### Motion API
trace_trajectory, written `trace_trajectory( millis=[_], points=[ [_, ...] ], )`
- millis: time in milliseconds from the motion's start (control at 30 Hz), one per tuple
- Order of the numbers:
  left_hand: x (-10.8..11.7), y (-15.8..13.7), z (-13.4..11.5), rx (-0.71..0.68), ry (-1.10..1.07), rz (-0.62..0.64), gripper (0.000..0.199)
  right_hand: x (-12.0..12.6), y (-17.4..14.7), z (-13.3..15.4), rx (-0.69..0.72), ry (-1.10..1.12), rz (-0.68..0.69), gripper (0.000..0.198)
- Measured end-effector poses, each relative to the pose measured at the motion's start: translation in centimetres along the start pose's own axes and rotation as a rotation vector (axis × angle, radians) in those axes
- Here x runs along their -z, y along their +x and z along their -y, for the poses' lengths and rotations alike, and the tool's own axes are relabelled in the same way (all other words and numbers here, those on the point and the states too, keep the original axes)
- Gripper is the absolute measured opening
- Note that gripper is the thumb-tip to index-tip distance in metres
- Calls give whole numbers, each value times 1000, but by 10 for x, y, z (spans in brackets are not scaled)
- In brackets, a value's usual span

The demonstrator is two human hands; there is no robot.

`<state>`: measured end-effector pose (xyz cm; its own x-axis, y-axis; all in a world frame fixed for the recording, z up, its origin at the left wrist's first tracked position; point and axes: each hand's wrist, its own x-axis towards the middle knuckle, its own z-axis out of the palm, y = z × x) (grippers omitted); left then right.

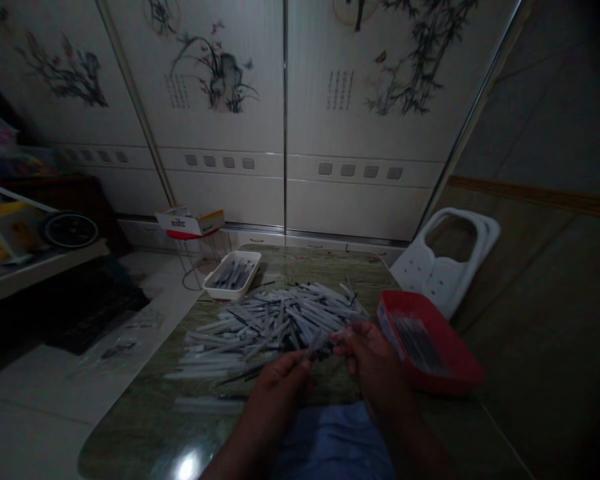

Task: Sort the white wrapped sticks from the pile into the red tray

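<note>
My left hand (283, 377) pinches a slim translucent plastic tube (314, 345), which points up and away from me. Close to its right, my right hand (369, 350) has thumb and fingers pressed together on a small clear piece that is too dim to name. Just beyond both hands lies a wide loose pile of whitish tubes (265, 320), mixed with thin dark sticks. Nearest my left forearm, a few pale tubes (207, 405) lie apart from the pile. A red plastic basin (460, 373) with clear, dark-cored sticks (420, 343) in it stands beside my right hand.
All this stands on a green marbled table (130, 427). A white tray (255, 263) of dark slim pieces sits at its far left. Behind are a red stool (193, 235) bearing an open box (180, 223), and folded white chairs (437, 267) by the right wall.
</note>
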<state>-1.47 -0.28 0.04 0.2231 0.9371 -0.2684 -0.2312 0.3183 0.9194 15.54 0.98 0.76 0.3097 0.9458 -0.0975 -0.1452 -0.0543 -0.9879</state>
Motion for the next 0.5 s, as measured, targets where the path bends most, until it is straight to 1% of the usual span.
trace_trajectory(
  millis=[67, 133, 267, 500],
  points=[
    [-1, -1, 1, 16, 70, 45, 35, 3, 3, -3, 15, 78, -13, 30],
    [0, -1, 2, 13, 146, 80, 39, 6, 5, -6, 27, 104, -26, 32],
    [2, -1, 4, -17, 219, 132, 41, 10, 6, -6, 18, 61, -8, 31],
    [2, 0, 3, -78, 300, 133, 40, 8, 2, 2, 16, -72, 72, 32]
  ],
)
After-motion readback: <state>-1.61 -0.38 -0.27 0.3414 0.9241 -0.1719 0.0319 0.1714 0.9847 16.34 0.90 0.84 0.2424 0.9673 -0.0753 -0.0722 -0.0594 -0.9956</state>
